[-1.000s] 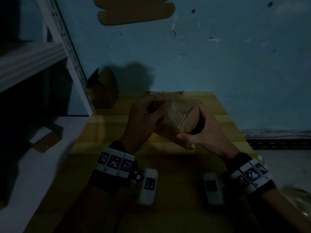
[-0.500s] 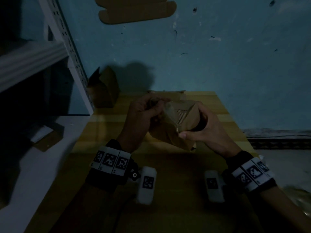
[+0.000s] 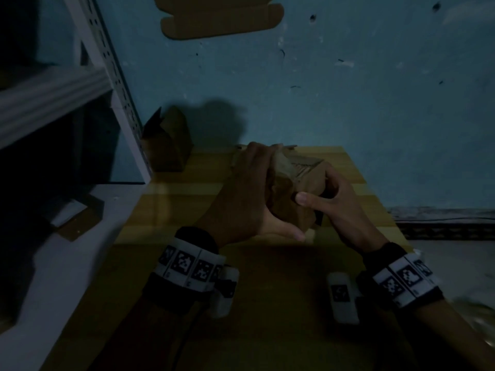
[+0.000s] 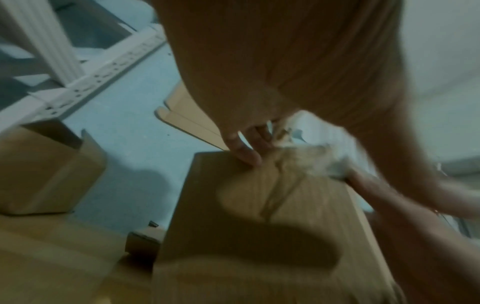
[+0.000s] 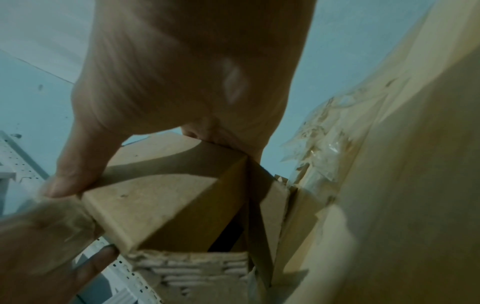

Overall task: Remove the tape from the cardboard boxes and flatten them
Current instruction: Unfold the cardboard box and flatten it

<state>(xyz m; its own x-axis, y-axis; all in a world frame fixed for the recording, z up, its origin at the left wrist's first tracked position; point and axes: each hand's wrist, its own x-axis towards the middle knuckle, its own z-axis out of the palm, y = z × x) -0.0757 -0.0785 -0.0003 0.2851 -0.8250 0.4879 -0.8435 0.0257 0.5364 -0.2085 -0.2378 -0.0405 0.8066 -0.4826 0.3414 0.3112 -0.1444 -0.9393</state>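
A small brown cardboard box point(image 3: 308, 183) is held between both hands above the yellow table point(image 3: 361, 210). My left hand point(image 3: 249, 194) wraps its left side, and its fingers curl over the top edge next to a loose strip of clear tape point(image 4: 311, 158). My right hand point(image 3: 329, 199) grips the right side, thumb pressed on the near face. In the right wrist view the box's point(image 5: 168, 197) torn corrugated edge point(image 5: 192, 265) and its dark opening show below the thumb. Crinkled clear tape point(image 5: 319, 148) shows to the right in that view.
An open cardboard box point(image 3: 168, 140) stands at the table's far left corner by a white metal shelf post point(image 3: 117, 84). A flattened box point(image 3: 222, 17) lies on the blue floor beyond. A white ledge point(image 3: 53, 263) runs along the left.
The left hand has slid down and round the box's left side, its thumb now under the near edge. The box has tipped, its top face turned further away. The right hand keeps its grip.
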